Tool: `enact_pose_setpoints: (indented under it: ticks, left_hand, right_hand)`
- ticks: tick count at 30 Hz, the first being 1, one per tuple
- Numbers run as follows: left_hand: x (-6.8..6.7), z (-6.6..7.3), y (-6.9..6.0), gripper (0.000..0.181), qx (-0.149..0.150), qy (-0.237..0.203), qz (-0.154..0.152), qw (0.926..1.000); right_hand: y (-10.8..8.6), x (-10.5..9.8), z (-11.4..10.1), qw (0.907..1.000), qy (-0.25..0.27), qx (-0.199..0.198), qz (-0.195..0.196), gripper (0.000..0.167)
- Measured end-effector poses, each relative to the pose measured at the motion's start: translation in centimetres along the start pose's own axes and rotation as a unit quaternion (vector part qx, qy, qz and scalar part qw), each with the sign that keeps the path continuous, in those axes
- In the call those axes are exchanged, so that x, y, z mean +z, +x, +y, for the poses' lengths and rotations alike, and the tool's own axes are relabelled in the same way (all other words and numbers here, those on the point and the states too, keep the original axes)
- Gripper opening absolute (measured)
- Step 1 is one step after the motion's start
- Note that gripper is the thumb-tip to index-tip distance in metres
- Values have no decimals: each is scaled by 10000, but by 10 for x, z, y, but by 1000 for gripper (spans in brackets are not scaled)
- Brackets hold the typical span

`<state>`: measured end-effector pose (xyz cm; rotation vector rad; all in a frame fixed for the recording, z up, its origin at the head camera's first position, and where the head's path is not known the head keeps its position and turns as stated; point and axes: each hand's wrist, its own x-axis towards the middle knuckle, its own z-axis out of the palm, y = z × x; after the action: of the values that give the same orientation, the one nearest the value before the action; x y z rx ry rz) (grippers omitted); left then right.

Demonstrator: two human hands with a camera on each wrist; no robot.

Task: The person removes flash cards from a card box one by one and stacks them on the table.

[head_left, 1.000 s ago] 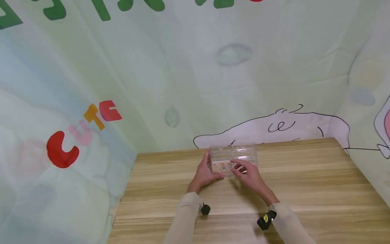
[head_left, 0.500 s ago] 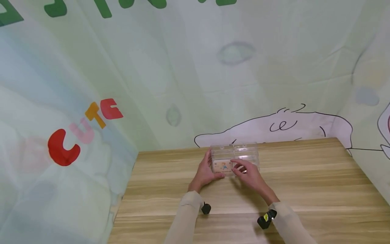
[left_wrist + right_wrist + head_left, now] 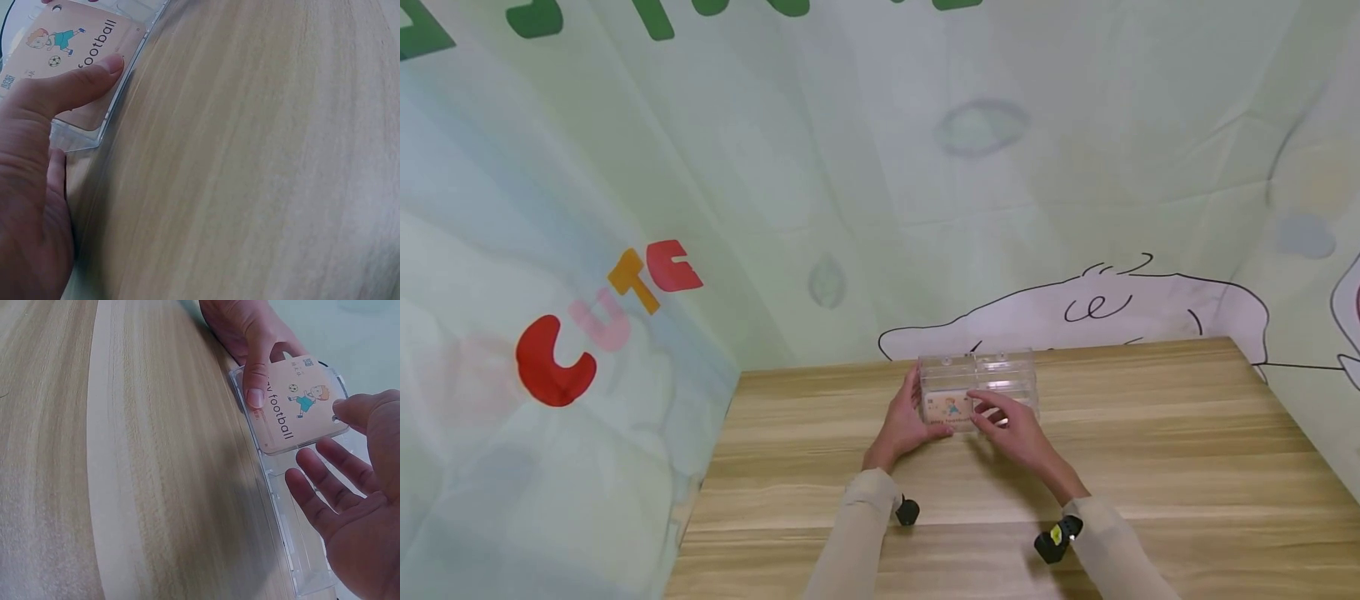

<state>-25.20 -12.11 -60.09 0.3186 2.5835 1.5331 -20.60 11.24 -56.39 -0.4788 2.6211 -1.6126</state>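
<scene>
A clear plastic box (image 3: 1006, 377) with divided compartments stands on the table. In its left front part sits a pink card (image 3: 947, 408) with a drawing of a child kicking a ball and the word "football". My left hand (image 3: 901, 427) grips the box's left side, its thumb (image 3: 87, 82) lying over the card's lower edge. Its other fingers are largely hidden behind the box. My right hand (image 3: 1011, 429) touches the card's upper right corner with a fingertip (image 3: 347, 411). Below the card's right edge, its other fingers (image 3: 312, 499) stay fairly straight and spread.
Under the box lies a wood-grain table (image 3: 1150, 433), with its back edge close behind. A printed cloth (image 3: 850, 208) hangs along the back and left. Black wrist cameras (image 3: 1054, 540) are strapped over the sleeves.
Both hands and the box keep their places against each other. The head view has shifted slightly, and the card's front shows a little more plainly.
</scene>
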Motion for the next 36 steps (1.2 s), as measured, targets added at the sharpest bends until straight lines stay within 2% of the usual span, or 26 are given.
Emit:
enact_pose_setpoints:
  ticks: [11, 23, 28, 36]
  left_hand:
    - [0, 1, 0, 132, 109, -44, 40, 9999]
    - [0, 3, 0, 132, -16, -33, 43, 10000]
    - [0, 2, -1, 131, -17, -77, 50, 10000]
    - [0, 1, -1, 131, -2, -72, 48, 10000]
  right_hand:
    - [-2, 0, 1, 10000, 9, 97, -6, 40]
    - [-3, 0, 1, 9999, 93, 113, -6, 37]
    - [-3, 0, 0, 10000, 50, 1, -25, 35]
    - [-3, 2, -2, 10000, 31, 20, -15, 42]
